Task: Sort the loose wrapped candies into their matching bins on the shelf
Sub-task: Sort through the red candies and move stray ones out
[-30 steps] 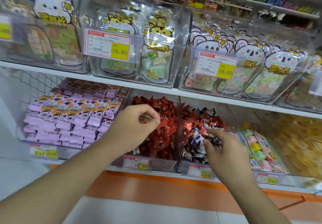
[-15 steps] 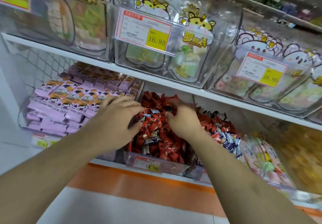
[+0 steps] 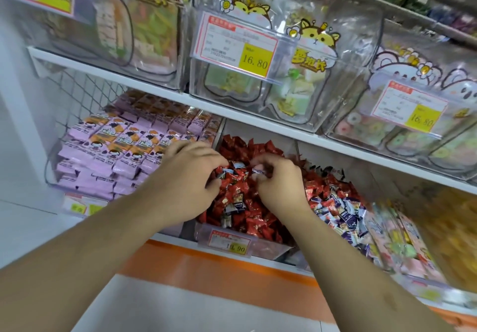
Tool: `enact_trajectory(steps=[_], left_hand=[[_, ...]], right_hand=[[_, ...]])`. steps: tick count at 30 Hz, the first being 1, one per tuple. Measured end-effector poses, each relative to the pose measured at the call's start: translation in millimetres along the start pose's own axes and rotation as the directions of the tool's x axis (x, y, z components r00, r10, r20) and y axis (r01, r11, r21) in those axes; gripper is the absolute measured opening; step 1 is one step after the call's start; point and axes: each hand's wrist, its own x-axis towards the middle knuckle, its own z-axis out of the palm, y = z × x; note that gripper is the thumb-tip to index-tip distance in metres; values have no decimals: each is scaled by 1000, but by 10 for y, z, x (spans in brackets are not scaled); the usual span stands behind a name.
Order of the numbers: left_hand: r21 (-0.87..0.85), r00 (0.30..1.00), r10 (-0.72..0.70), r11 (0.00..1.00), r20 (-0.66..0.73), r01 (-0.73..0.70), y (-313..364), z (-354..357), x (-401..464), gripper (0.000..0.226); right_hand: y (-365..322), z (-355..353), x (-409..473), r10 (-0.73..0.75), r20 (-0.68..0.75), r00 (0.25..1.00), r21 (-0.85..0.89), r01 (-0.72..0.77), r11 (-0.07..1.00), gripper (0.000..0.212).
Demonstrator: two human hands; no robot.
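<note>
A clear bin [image 3: 268,247] on the lower shelf is heaped with red wrapped candies [image 3: 242,197], with a few blue-and-white candies [image 3: 236,206] mixed in. Both hands are in this bin. My left hand [image 3: 188,177] has its fingers curled into the pile at the left. My right hand [image 3: 280,182] pinches a small blue-and-white wrapped candy [image 3: 258,170] at its fingertips. To the right, a second bin holds red and blue-and-white candies [image 3: 338,207] together.
A wire basket of pink and orange packets [image 3: 116,148] stands at the left. Pastel candy packs [image 3: 397,241] and a yellow bin [image 3: 454,233] lie to the right. Clear bins with price tags [image 3: 237,47] overhang on the white upper shelf [image 3: 258,122].
My right hand left the right-hand mixed bin and moved into the red candy bin beside my left hand. The view closed in on the shelf. My right fingers now pinch a blue-and-white candy.
</note>
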Motion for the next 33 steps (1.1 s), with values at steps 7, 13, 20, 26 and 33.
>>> enact_trajectory(steps=[7, 13, 20, 26, 33], left_hand=[[-14, 1000, 11, 1000, -18, -12, 15, -18, -31, 38], [-21, 1000, 5, 1000, -9, -5, 63, -46, -54, 39], [-5, 1000, 9, 1000, -6, -9, 20, -26, -58, 42], [23, 1000, 27, 999, -12, -27, -43, 18, -40, 43], [38, 999, 42, 998, -28, -41, -89, 53, -8, 43]], right_hand=[[205, -791, -605, 8, -160, 987, 202, 25, 979, 25], [652, -1055, -857, 188, -171, 967, -27, -195, 980, 21], [-19, -555, -528, -80, 8, 997, -62, 81, 995, 34], [-193, 157, 81, -72, 192, 979, -90, 90, 992, 40], [40, 572, 376, -53, 136, 989, -224, 83, 971, 35]])
